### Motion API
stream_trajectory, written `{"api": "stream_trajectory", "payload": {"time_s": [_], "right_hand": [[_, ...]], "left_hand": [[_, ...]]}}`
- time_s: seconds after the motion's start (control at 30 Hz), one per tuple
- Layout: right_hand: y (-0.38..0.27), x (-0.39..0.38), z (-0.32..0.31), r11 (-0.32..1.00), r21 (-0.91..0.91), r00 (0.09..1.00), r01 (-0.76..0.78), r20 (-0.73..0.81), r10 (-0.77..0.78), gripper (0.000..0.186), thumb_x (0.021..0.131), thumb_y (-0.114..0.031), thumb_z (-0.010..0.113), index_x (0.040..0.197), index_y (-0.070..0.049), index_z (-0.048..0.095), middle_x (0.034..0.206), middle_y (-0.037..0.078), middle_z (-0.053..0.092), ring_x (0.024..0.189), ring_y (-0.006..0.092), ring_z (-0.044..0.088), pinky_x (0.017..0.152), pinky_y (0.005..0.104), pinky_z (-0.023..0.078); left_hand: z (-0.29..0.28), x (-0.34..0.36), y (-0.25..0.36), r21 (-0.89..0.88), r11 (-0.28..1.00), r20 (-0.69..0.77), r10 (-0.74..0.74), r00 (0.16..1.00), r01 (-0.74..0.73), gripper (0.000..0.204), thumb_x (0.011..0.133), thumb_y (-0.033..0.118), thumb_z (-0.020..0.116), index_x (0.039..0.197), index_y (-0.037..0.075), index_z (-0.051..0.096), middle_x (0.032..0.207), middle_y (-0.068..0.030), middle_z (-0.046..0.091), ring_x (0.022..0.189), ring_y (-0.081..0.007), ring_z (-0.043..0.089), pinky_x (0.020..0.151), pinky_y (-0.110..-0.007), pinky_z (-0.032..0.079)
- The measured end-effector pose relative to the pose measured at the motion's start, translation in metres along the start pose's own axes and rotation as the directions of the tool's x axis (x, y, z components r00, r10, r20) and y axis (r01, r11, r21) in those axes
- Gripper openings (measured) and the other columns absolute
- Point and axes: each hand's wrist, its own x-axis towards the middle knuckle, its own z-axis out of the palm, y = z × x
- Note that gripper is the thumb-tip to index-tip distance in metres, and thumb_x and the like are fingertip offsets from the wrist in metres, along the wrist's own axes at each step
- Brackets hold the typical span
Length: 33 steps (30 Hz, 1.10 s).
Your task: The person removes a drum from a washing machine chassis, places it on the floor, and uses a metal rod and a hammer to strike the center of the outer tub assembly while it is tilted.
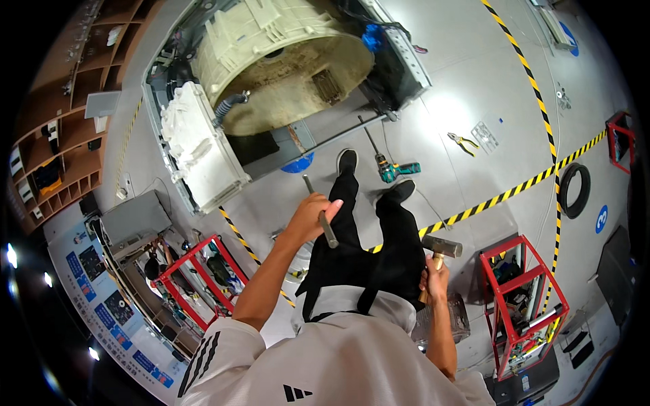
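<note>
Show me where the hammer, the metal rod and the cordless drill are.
Hammer (442,246): head camera view, on its metal head.
Metal rod (329,232): head camera view, on its lower exposed stretch.
Cordless drill (388,173): head camera view, on its body.

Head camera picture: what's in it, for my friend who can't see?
A person's left hand holds a metal rod and the right hand a hammer. Ahead is an opened machine with a round tub; a drill and pliers lie on the floor.

Black ring (571,213) on grey floor (487,183) beside yellow-black tape (556,203), wooden shelving (87,71) far left.
</note>
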Motion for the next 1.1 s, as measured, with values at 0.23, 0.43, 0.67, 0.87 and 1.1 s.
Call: {"api": "stream_trajectory", "payload": {"time_s": [0.23,0.43,0.67,0.87,1.1], "right_hand": [[0.001,0.036,0.047,0.986,-0.116,0.993,0.12,-0.008,-0.122,0.033,0.087,-0.036,0.062,0.083,-0.008,0.045,0.053,0.002,0.044,0.036,0.0102,0.04,0.032,0.025,0.032],[-0.009,0.166,0.078,0.762,-0.467,0.892,0.449,0.288,-0.349,0.03,0.086,-0.029,0.064,0.095,0.0,0.059,0.071,0.003,0.057,0.061,0.0107,0.053,0.054,0.027,0.044],[-0.077,0.297,0.172,0.349,-0.172,0.37,0.921,0.664,-0.65,0.023,0.085,-0.013,0.063,0.102,0.002,0.059,0.086,0.006,0.062,0.077,0.0137,0.055,0.068,0.0286,0.046],[-0.093,0.362,0.237,0.32,-0.003,0.228,0.947,0.707,-0.669,0.02,0.084,-0.009,0.064,0.101,0.001,0.058,0.082,0.004,0.059,0.073,0.011,0.052,0.064,0.0262,0.045],[-0.099,0.359,0.272,0.122,0.192,-0.056,0.974,0.723,-0.689,0.014,0.09,-0.016,0.059,0.091,-0.003,0.054,0.064,-0.004,0.048,0.052,0.0038,0.042,0.045,0.0216,0.033]], "left_hand": [[-0.01,0.064,-0.038,0.06,0.971,-0.215,0.238,0.947,-0.231,0.035,0.084,0.008,0.063,0.056,0.0,0.044,0.057,-0.0111,0.041,0.058,-0.0283,0.04,0.056,-0.037,0.035],[0.004,0.137,-0.101,0.194,0.876,-0.505,0.476,0.72,-0.442,0.034,0.073,-0.001,0.07,0.053,0.0,0.043,0.057,-0.0105,0.037,0.059,-0.0281,0.041,0.053,-0.038,0.037],[0.002,0.188,-0.185,0.492,0.687,-0.394,0.723,0.567,-0.535,0.036,0.074,0.005,0.07,0.056,0.003,0.039,0.06,-0.0097,0.036,0.059,-0.0298,0.04,0.065,-0.038,0.044],[0.007,0.221,-0.245,0.649,0.569,-0.368,0.815,0.447,-0.505,0.035,0.08,0.008,0.067,0.055,0.002,0.044,0.059,-0.0096,0.039,0.06,-0.027,0.04,0.062,-0.034,0.042],[0.027,0.242,-0.266,0.726,0.491,-0.361,0.868,0.34,-0.482,0.034,0.079,0.007,0.069,0.056,0.0,0.045,0.059,-0.0099,0.038,0.059,-0.0274,0.04,0.053,-0.035,0.036]]}}
